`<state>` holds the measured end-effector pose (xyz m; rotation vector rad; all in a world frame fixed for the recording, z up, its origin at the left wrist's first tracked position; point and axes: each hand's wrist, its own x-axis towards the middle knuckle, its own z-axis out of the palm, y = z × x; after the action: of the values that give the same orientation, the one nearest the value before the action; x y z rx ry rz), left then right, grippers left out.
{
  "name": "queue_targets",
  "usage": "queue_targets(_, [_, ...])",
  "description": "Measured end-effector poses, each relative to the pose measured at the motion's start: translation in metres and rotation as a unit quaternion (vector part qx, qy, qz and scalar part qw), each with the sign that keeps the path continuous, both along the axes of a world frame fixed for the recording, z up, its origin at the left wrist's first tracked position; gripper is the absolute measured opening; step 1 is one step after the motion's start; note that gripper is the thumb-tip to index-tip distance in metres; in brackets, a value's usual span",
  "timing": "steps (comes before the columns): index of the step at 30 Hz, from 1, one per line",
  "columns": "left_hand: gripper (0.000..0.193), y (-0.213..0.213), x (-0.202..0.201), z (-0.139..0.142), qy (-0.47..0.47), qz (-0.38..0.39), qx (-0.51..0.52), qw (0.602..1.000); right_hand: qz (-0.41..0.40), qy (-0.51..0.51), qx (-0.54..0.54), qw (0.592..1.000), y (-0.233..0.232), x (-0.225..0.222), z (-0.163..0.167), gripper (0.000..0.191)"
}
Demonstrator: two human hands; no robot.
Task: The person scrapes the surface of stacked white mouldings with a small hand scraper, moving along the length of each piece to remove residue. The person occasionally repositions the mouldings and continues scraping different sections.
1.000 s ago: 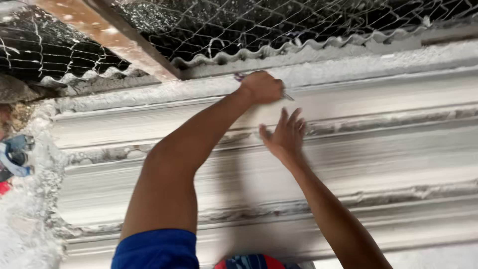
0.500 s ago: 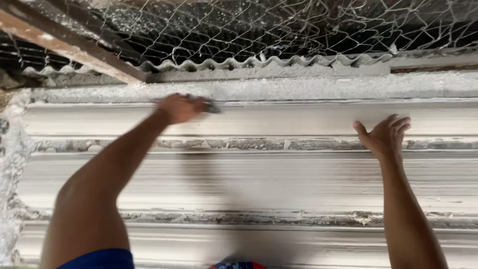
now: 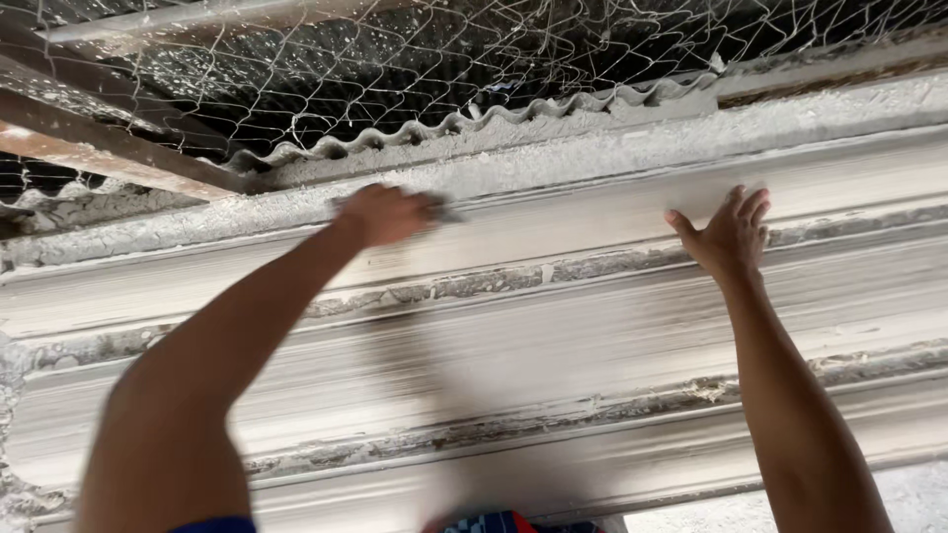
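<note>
At the far left, a rusty metal beam (image 3: 109,148) runs under the wire mesh (image 3: 415,59) that stretches across the top of my view. Below the mesh sits the wavy edge of a corrugated sheet (image 3: 474,123), grey and crusted with plaster.

My left arm reaches up from the lower left, blurred. My left hand (image 3: 387,213) is closed in a fist-like grip around a small tool (image 3: 444,210); only a short dark end of it pokes out past my knuckles to the right, and I cannot tell what kind of tool it is. That end lies against the upper band of the plaster moulding (image 3: 553,326), just below the rough, pebbly strip under the corrugated edge.

The moulding runs the full width of the view in long stepped bands, pale and smeared, with cracked, crumbly grooves between them. My arm throws a shadow across its middle bands.

Further right, my right hand (image 3: 731,235) holds nothing. Its grip is spread, fingers (image 3: 755,205) apart and pointing up, the palm laid flat on the smooth upper band, well apart from the left hand.
</note>
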<state>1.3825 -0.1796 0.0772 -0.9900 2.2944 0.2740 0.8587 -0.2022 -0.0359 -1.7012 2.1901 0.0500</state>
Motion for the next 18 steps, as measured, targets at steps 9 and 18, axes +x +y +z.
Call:
queue_targets(9, [0.034,-0.056,-0.198,-0.045,0.023,-0.095,-0.068,0.993,0.072,0.057,0.016,0.996,0.000,-0.004,-0.011,0.116])
queue_targets(18, [0.030,-0.177,-0.573,-0.044,0.119,-0.073,-0.119,0.983,0.142,-0.176,-0.132,0.965,-0.018,-0.261,0.030,0.039])
